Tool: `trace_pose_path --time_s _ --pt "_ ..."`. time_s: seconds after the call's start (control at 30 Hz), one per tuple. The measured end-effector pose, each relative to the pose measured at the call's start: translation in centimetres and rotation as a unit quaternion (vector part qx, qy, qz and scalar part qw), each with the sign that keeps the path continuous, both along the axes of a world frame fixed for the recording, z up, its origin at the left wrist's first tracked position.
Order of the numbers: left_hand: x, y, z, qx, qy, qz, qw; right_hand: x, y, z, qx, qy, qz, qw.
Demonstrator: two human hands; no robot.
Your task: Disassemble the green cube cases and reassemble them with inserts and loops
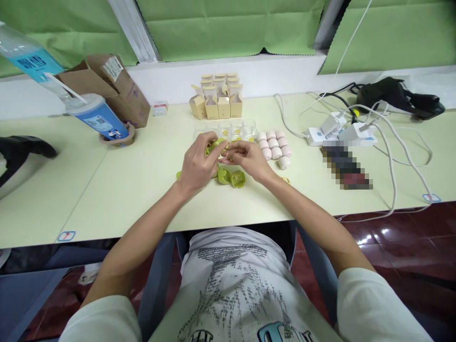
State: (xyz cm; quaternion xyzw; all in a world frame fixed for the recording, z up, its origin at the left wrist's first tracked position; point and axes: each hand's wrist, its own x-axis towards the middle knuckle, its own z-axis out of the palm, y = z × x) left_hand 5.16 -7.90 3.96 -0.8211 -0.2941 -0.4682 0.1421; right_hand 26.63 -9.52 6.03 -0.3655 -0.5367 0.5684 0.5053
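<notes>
Two hands point(199, 161) above pale tabletop point(142, 166), green blinds point(228, 28), red-tiled floor point(423, 232)

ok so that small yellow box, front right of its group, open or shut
Open. The small box has its top flap standing up.

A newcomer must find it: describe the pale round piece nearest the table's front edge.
On the table, look just right of the right hand for a cluster of pale round pieces. The piece sits alone in front, while the others form rows of three behind it.
</notes>
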Motion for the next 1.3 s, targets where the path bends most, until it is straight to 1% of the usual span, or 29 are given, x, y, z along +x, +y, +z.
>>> trace_pose_path --time_s 0.03,0.1,0.13,0.2,0.23,0.27,0.3,0.37,0.43,0.5,0.6,0.7,0.73,0.77,0.83,0.87,0.9,1.0,1.03,1.07,1.13,1.2,1.23,1.3 --pt "-0.2 0.2 0.0 0.009 -0.001 0.003 1.000 0.9 -0.3 0.8 0.023 -0.019 -0.010 1.000" --pt "-0.6 0.4 0.0 0.013 -0.013 0.008 1.000 3.6 -1.5 2.6 0.089 -0.072 -0.065 0.991" --pt "-0.7 0.6 0.0 0.008 -0.021 0.009 1.000 5.5 -2.4 3.4 0.119 -0.120 -0.102 0.980" --pt "-0.9 0.8 -0.1 -0.009 -0.033 0.012 0.999 9.7 -4.4 4.2 0.162 -0.240 -0.189 0.938" --pt "-0.9 0.8 -0.2 -0.019 -0.035 0.016 0.999 11.9 -5.3 4.1 0.170 -0.298 -0.218 0.914" --pt "-0.9 0.9 -0.2 -0.029 -0.033 0.022 0.999 14.0 -6.0 3.6 0.166 -0.347 -0.221 0.896" --pt "-0.9 0.9 -0.2 -0.038 -0.030 0.029 0.998 16.0 -6.5 2.8 0.160 -0.380 -0.207 0.887" --pt "-0.8 0.8 -0.2 -0.054 -0.022 0.037 0.998 19.0 -7.0 0.8 0.158 -0.398 -0.179 0.886" --pt "-0.7 0.7 -0.2 -0.067 -0.014 0.029 0.997 20.6 -7.1 -1.3 0.158 -0.397 -0.159 0.890" --pt "-0.7 0.6 -0.3 -0.076 -0.009 0.013 0.997 21.0 -7.1 -3.0 0.150 -0.399 -0.158 0.891" --pt "-0.7 0.6 -0.6 -0.071 -0.008 0.000 0.997 20.6 -7.4 -4.2 0.126 -0.413 -0.200 0.879" --pt "-0.6 0.7 -0.7 -0.065 -0.015 -0.011 0.998 20.0 -8.0 -4.1 0.102 -0.431 -0.235 0.865" --pt "-0.6 0.6 -0.7 -0.066 -0.020 -0.017 0.997 19.6 -8.2 -3.7 0.109 -0.445 -0.254 0.852" --pt "-0.5 0.5 -0.6 -0.068 -0.028 -0.025 0.997 19.0 -8.3 -3.1 0.131 -0.461 -0.279 0.832" --pt "-0.2 0.2 -0.4 -0.075 -0.047 -0.046 0.995 17.0 -8.5 -1.4 0.208 -0.481 -0.336 0.783" --pt "-0.1 0.1 -0.3 -0.083 -0.056 -0.056 0.993 15.5 -8.5 -0.4 0.247 -0.476 -0.346 0.770" --pt "0.0 -0.1 -0.2 -0.093 -0.063 -0.062 0.992 13.8 -8.4 0.6 0.279 -0.453 -0.326 0.782" --pt "0.3 -0.6 -0.1 -0.109 -0.068 -0.042 0.991 8.0 -7.4 3.1 0.327 -0.387 -0.192 0.841" --pt "0.4 -0.6 -0.2 -0.107 -0.066 -0.029 0.992 6.1 -6.8 3.6 0.328 -0.372 -0.144 0.856" --pt "0.4 -0.7 -0.2 -0.100 -0.063 -0.019 0.993 4.5 -6.2 3.8 0.326 -0.359 -0.112 0.867" --pt "0.4 -0.8 -0.3 -0.084 -0.057 -0.007 0.995 1.8 -5.2 3.8 0.310 -0.350 -0.074 0.881" --pt "0.5 -0.8 -0.3 -0.066 -0.051 -0.002 0.996 0.3 -4.3 3.7 0.281 -0.352 -0.055 0.891" --pt "0.4 -0.8 -0.2 -0.062 -0.048 0.000 0.997 0.0 -3.9 3.7 0.266 -0.355 -0.051 0.895" --pt "0.0 -0.6 0.3 -0.068 -0.043 0.010 0.997 0.5 -2.9 4.1 0.246 -0.365 -0.058 0.896"
